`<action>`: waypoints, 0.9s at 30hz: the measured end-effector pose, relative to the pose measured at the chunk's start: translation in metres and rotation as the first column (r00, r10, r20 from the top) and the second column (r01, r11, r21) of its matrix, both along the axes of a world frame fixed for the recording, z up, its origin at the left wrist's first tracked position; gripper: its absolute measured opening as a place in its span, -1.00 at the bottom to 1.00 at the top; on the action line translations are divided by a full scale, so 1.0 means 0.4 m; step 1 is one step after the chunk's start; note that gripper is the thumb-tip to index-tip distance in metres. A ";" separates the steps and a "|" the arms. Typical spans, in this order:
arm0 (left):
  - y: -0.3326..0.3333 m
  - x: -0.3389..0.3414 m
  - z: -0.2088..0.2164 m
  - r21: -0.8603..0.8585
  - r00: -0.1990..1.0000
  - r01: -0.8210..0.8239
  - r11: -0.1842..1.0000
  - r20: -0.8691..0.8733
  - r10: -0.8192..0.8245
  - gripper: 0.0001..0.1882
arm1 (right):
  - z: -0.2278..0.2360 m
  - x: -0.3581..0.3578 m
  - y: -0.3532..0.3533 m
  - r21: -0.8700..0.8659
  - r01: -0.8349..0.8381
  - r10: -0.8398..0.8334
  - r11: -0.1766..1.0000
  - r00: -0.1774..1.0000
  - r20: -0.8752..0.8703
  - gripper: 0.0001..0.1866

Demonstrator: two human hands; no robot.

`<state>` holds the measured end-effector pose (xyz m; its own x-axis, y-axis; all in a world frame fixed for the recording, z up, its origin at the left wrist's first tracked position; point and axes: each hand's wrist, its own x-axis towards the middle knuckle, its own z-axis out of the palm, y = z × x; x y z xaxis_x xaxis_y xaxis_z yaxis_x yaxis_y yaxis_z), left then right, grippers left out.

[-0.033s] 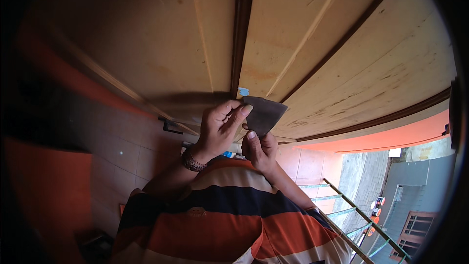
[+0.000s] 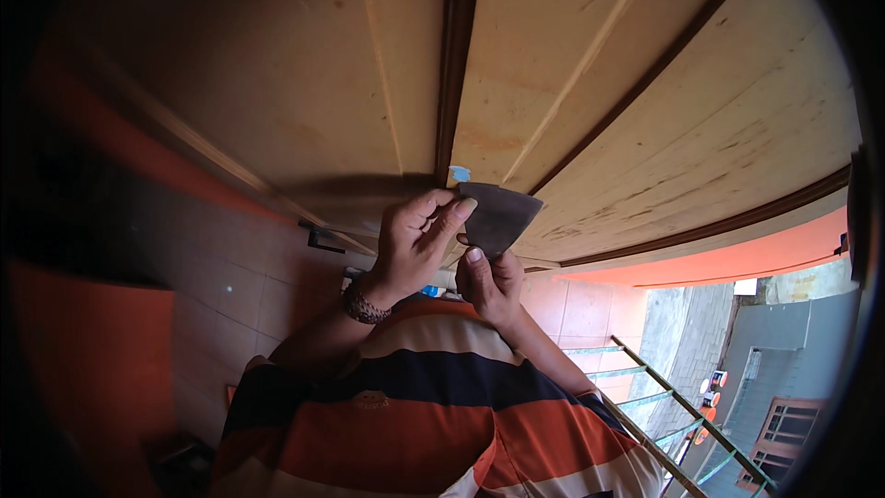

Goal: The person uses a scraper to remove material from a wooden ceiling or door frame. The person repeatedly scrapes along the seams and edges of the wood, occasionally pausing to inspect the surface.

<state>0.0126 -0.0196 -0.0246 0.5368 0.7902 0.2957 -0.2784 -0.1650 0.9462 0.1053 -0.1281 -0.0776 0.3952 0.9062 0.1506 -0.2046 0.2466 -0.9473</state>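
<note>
Our right hand point(image 2: 489, 281) grips a scraper point(image 2: 496, 214) by its handle, blade against the wooden door point(image 2: 627, 120); our left hand point(image 2: 415, 244) pinches the blade edge. Tilted, a corner could gouge the wood or nick fingers.

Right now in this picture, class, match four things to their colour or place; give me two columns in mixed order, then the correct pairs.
Things:
1. scraper blade
2. left hand
3. right hand
4. wooden door

Descriptions:
A. pale brown panels with dark strips
B. wears a beaded bracelet at the wrist
C. dark grey, wide and flat
D. grips from below, thumb up on the blade

Pairs: 1-C, 2-B, 3-D, 4-A
</note>
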 end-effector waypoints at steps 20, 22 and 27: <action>-0.010 -0.033 0.041 -0.016 0.999 0.024 1.000 0.032 -0.023 -0.84 | 0.050 -0.043 0.017 0.050 0.005 -0.004 0.999 1.000 -0.030 -0.80; -0.004 -0.034 0.040 -0.008 0.999 0.012 1.000 0.040 -0.012 -0.83 | 0.089 -0.045 0.023 0.041 -0.020 0.020 0.999 1.000 -0.015 -0.79; 0.023 -0.065 0.050 0.138 0.978 0.193 0.972 0.049 -0.201 -0.88 | 0.105 -0.032 0.026 0.183 -0.049 0.038 0.982 0.997 0.064 -0.79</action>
<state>-0.0134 -0.0103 -0.0046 0.6550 0.6226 0.4281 -0.3756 -0.2232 0.8995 0.0923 -0.1179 -0.0357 0.3410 0.8768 0.3389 -0.1638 0.4104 -0.8971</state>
